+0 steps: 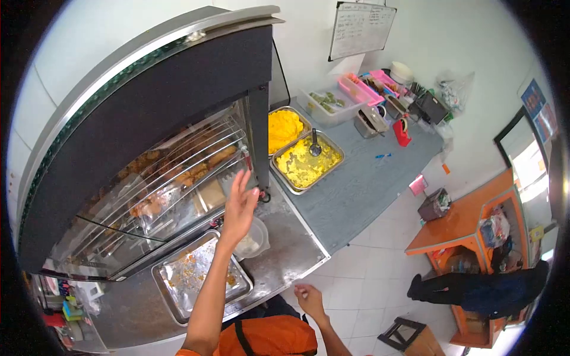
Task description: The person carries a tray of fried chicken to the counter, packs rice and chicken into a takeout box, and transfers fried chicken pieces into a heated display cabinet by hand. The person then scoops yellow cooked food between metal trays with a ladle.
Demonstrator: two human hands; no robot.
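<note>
My left hand (238, 209) is raised in front of the heated display cabinet (178, 98), fingers stretched out and holding nothing. Behind its fingers, wire racks (196, 153) carry fried food pieces (205, 142). Beneath my left forearm lies a metal tray (205, 276) with foil and crumbs. A translucent plastic tub (254, 238) stands beside that wrist, partly hidden. My right hand (310, 300) is low, just off the front edge of the steel counter (285, 249). Its fingers are curled closed, with nothing showing in them.
On the grey table (350, 190) are a tray of yellow food (300, 168) with a black spoon (314, 145), another yellow tray (285, 127), a clear bin (332, 107) and a red tape dispenser (402, 133). A person in dark clothes (481, 291) stands by the orange shelving (463, 228).
</note>
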